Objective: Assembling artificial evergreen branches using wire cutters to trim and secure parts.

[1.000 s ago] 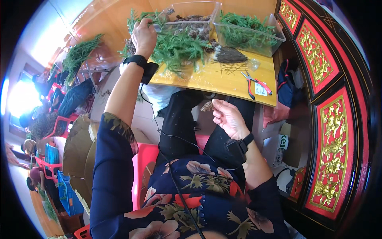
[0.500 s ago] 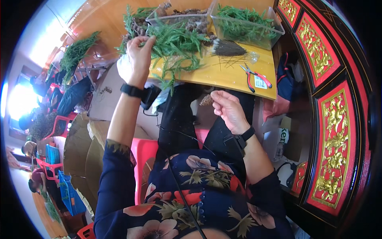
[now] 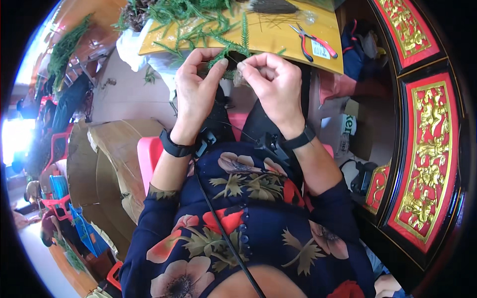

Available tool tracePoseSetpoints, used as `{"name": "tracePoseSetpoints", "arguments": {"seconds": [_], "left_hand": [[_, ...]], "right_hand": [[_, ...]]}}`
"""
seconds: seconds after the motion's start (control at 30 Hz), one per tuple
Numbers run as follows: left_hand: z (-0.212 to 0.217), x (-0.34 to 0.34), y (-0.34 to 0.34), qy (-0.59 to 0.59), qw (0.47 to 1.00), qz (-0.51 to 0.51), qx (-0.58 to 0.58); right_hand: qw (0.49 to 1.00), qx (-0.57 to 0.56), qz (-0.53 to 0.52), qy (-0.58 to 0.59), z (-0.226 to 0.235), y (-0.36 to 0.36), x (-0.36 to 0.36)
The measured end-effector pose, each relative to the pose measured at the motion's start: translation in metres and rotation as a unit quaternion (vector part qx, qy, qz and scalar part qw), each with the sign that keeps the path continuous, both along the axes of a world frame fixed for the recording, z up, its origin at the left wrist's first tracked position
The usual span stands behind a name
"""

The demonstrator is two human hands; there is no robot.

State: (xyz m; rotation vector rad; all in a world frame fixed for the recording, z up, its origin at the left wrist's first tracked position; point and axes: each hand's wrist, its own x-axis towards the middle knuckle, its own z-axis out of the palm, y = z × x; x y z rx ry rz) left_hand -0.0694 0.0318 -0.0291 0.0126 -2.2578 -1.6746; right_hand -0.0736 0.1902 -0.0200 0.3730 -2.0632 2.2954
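Over my lap, just off the table's near edge, both hands are close together. My left hand pinches a green fern-like sprig between thumb and fingertips. With its fingers closed, my right hand holds a small brown pine cone, mostly hidden by the fingers. A thin wire seems to run between the two hands, too fine to follow fully. Beyond them, more green sprigs lie heaped on the yellow table. Red-handled pliers rest open to the right, near a bundle of dark wires.
Pine cones are piled at the table's far left. On the right stands a black panel with red and gold carving. Flattened cardboard lies left of my pink chair. Dark cables run across my lap.
My left hand has come back from the heap with a sprig and now meets my right hand over my lap. The right hand still holds the pine cone. The view has tipped down.
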Motion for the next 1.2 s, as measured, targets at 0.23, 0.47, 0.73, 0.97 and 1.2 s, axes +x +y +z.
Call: {"name": "tracePoseSetpoints", "arguments": {"seconds": [0.23,0.47,0.73,0.97,1.2], "left_hand": [[-0.004,0.015,0.015,-0.045,0.970,-0.056,0.231],[-0.006,0.020,0.016,-0.096,0.970,-0.041,0.218],[0.001,0.021,0.011,-0.226,0.908,-0.112,0.336],[-0.008,0.021,0.010,-0.230,0.867,-0.071,0.436],[-0.005,0.018,-0.007,-0.204,0.862,-0.056,0.461]], "right_hand": [[0.994,0.103,-0.019,0.020,-0.015,0.007,-0.009],[0.990,0.132,-0.031,0.029,-0.020,0.006,-0.011],[0.967,0.221,-0.063,0.108,-0.013,0.007,-0.004],[0.947,0.230,-0.071,0.212,-0.023,0.000,-0.003],[0.974,0.150,0.016,0.168,-0.024,-0.011,0.005]]}}
